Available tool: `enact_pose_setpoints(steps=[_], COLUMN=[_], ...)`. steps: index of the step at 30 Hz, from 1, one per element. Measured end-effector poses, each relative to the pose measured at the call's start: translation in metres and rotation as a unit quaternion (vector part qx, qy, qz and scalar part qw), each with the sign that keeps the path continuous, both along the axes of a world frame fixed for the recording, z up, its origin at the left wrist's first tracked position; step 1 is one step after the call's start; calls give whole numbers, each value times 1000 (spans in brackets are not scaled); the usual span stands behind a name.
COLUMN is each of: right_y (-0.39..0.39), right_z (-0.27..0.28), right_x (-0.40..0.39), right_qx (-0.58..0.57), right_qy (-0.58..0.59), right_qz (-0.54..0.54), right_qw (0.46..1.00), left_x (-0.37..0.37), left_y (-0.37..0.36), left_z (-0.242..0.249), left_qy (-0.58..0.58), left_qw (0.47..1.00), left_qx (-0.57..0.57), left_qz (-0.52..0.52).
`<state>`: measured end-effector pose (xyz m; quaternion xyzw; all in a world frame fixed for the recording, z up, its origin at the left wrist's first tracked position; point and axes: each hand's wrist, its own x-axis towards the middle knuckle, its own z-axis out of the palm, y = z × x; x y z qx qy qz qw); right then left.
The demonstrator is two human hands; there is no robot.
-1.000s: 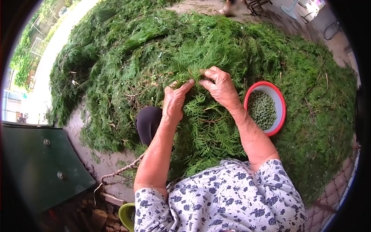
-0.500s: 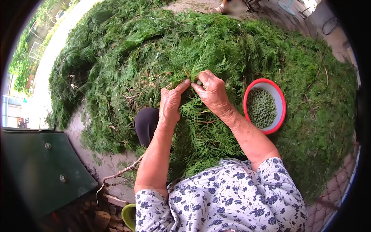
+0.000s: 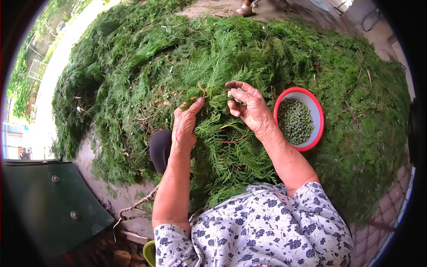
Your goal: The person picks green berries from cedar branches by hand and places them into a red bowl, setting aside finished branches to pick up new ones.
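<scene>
My left hand is closed, thumb pressed forward, on a leafy evergreen sprig whose brownish tip shows above the thumb. To its right, my right hand is curled around a few small green cones, visible between thumb and fingers. The two hands are apart, both above a big heap of feathery evergreen branches. Close to my right forearm, a round bowl with a red rim rests on the heap. Many small green cones lie inside it.
My dark-clad knee shows beside my left forearm. A dark green panel with bolts stands at the lower left, near a bare twig and a light green container. Another person's sandalled foot is at the top.
My hands have moved apart from each other. My right hand has drawn back from the sprig with green cones in its fingers, and its fingers have loosened slightly. The camera view has shifted a little.
</scene>
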<state>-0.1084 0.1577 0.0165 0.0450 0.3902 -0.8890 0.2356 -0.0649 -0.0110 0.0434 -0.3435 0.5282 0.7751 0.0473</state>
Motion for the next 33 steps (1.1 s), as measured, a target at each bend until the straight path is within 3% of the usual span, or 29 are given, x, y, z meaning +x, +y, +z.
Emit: enact_pose_setpoints(steps=[1, 2, 3, 5, 7, 8, 9, 10, 11, 13, 17, 23, 25, 27, 30, 33], right_y=[4, 6, 8, 13, 15, 18, 20, 21, 21, 19, 14, 13, 11, 10, 10, 14], right_z=[-3, -9, -17, -21, -20, -15, -12, -9, -6, 0, 16, 14, 13, 16, 22, 20], right_x=[0, -1, -2, -3, -3, -1, 1, 2, 4, 8, 17, 20, 21, 22, 22, 19], right_qx=[-15, -14, -75, -135, -171, -134, -135, -113, -91, -76, -32, 50, 83, 86, 52, 8], right_qy=[-28, -27, -37, -45, -73, -44, -43, -9, 25, 34, 71, 120, 133, 128, 96, 60], right_qz=[-7, -12, -4, 0, -6, -12, -14, -2, 11, 21, 46, 56, 49, 60, 74, 85], right_qw=[999, 999, 996, 990, 983, 990, 990, 994, 996, 996, 996, 990, 986, 986, 991, 995], left_x=[0, -1, -1, 0, 2, 1, 1, 4, 6, 9, 9, 7, 8, 9, 12, 15], left_y=[-2, -7, -10, -10, -5, -3, -1, 3, 7, 14, 27, 26, 28, 29, 27, 25], left_z=[-3, -15, -26, -40, -45, -42, -39, -34, -23, -6, 11, 1, 0, 0, -6, 8], left_qy=[2, 38, 38, 109, 151, 211, 260, 275, 275, 329, 386, 402, 412, 404, 357, 292], left_qw=[1000, 997, 997, 991, 985, 931, 824, 778, 778, 657, 629, 637, 605, 608, 766, 863], left_qx=[-17, 54, 56, -61, -74, -297, -504, -565, -566, -678, -668, -642, -668, -670, -524, -403], left_qz=[-11, -39, -44, -48, -43, -31, -16, 2, 2, -35, -96, -140, -135, -139, -111, -82])
